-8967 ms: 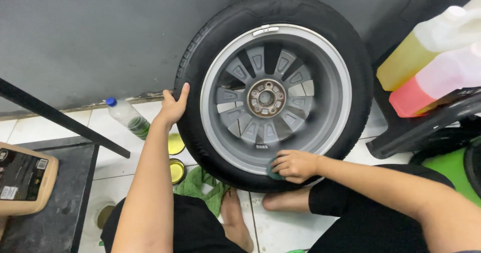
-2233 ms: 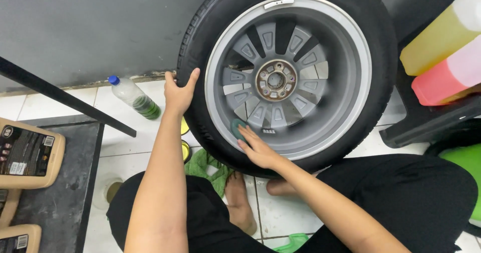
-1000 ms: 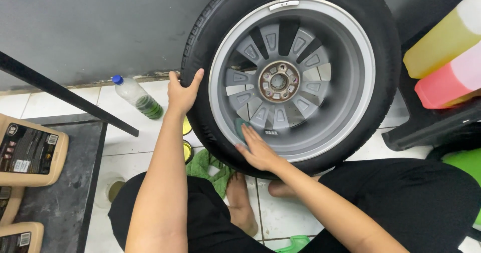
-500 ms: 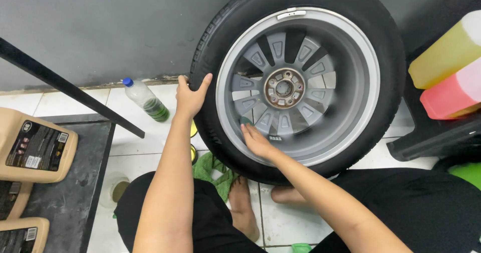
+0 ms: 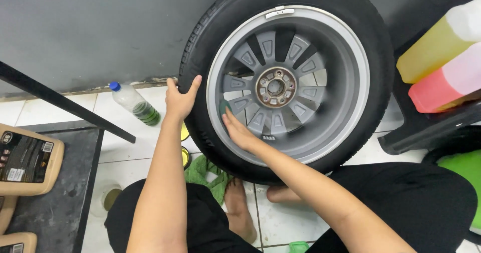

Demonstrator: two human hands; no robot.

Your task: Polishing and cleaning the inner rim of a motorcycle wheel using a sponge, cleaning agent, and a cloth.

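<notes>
We are sitting on the floor [image 5: 125, 157] with the wheel [image 5: 285, 77] standing up in front of us, leaning on the grey wall [image 5: 90, 27]. Our left hand [image 5: 181, 98] holds the left side of the black tyre [image 5: 200, 47], fingers curled over its edge, to keep it from rolling. Our right hand [image 5: 239, 131] is flat on the grey rim [image 5: 345, 107], pressing a small green pad [image 5: 223, 106] against the spokes on the left side of the rim.

A few seconds ago this hand was rubbing at the bottom of the rim. Now it has slid up and to the left, nearer the middle hub [image 5: 275, 87]. So we think the bottom part has had its rub, and the left spokes are getting theirs now. The top and right of the rim may be left to do.

A green cloth [image 5: 208, 170] lies on the floor under the wheel, just by our knee. A plastic bottle [image 5: 134, 103] lies by the wall, left of the tyre. Yellow and pink jugs [image 5: 441, 57] stand on the right
</notes>
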